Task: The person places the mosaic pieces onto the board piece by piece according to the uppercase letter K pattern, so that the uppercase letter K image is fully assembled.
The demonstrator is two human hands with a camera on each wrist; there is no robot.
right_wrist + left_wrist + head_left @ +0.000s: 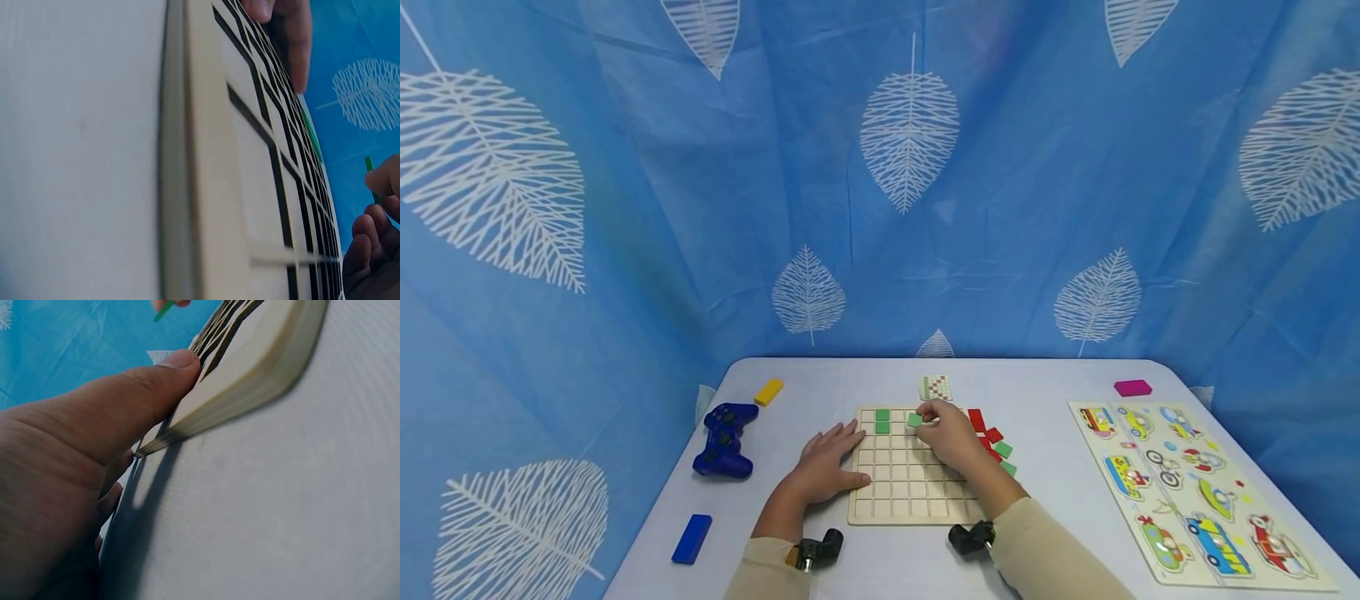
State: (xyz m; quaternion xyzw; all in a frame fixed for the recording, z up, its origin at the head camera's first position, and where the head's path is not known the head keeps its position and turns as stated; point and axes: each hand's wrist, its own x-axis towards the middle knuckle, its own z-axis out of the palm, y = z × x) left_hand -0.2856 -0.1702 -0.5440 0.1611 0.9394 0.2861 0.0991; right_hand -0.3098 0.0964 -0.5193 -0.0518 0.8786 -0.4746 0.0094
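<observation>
A wooden grid board [913, 510] lies flat on the table. Two green square tiles [882, 421] sit in its upper left squares, one behind the other. My left hand [829, 462] rests along the board's left edge with spread fingers; its thumb [178, 361] lies on the rim in the left wrist view. Over the board's back part, my right hand [951, 433] pinches another green tile [914, 419] between thumb and fingers. The right wrist view shows this tile [369, 164] edge-on, raised above the grid. Beside the board's right edge lie loose red tiles [976, 420] and green tiles [1003, 450], partly hidden by my right arm.
Behind the board lies a small pattern card [936, 387]. At left are a blue game controller [726, 440], a yellow block [768, 392] and a blue block [692, 539]. A picture puzzle board [1195, 492] and a magenta block [1132, 388] lie at right.
</observation>
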